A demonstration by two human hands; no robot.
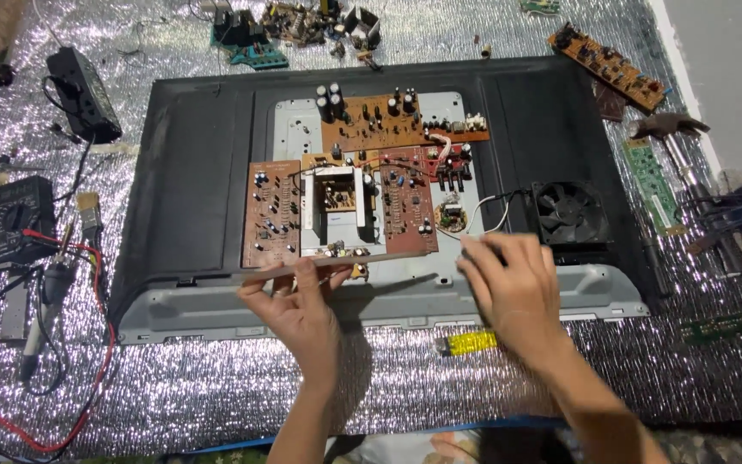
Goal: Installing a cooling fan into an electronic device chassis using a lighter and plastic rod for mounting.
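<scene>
A black flat-panel television back (191, 172) lies face down on a silver foil mat. Brown circuit boards (341, 210) sit at its middle, with another brown board (388, 120) behind them. My left hand (302, 309) grips the near edge of the front board and tilts it up. My right hand (513, 288) hovers just right of the boards, blurred, fingers partly curled near a white wire (483, 215); I cannot tell whether it holds anything. A black square fan (570, 215) rests on the panel beside that hand.
A yellow lighter (467, 344) lies on the mat near my right wrist. A multimeter (19, 219) with red leads, a brush (89, 210) and a soldering iron (45, 309) lie at the left. Loose boards (607, 69) and a green strip board (654, 185) lie at the right.
</scene>
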